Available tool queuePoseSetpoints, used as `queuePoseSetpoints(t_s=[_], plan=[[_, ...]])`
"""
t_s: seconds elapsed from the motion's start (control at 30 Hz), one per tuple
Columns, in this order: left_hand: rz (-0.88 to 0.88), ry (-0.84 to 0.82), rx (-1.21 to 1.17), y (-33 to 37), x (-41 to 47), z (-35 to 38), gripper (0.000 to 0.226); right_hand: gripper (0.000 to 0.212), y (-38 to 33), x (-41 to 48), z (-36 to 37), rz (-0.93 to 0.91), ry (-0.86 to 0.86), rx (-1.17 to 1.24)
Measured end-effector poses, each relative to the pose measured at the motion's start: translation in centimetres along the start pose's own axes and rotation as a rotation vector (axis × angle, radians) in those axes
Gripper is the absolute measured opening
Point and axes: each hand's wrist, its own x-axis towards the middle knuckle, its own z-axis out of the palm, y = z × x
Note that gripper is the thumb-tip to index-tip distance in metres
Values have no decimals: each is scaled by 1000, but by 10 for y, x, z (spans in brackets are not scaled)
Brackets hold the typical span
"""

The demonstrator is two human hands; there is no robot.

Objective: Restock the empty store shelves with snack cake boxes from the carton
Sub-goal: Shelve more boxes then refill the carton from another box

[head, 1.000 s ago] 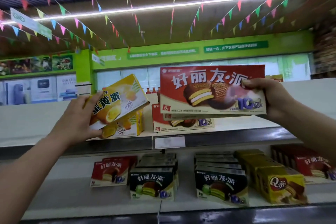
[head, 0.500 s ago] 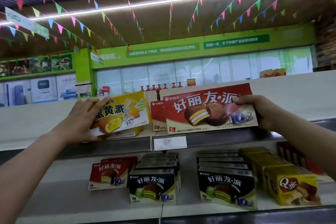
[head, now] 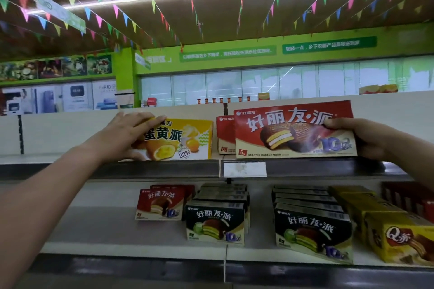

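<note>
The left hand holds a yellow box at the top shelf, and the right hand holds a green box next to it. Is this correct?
No. The head view shows the right hand holding a red box, not a green one. The left hand does hold the yellow box at the top shelf.

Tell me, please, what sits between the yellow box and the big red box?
Head view: a second red box stands there, partly covered by the big red box, just right of the yellow box.

Yellow box [head: 183,138] left end under left hand [head: 126,134]; rear red box [head: 225,134] mostly behind front red box [head: 293,131]; price label [head: 244,169] unreadable
</note>
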Motion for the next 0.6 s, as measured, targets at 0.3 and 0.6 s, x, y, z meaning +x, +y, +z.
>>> queuePoseSetpoints(t_s=[0.3, 0.6], plan=[[-137, -16, -145, 5, -14, 0, 109, 106, 1, 9, 21, 0, -61, -57], [-305, 40, -162, 16, -23, 5, 105, 25, 5, 23, 28, 47, -74, -42]])
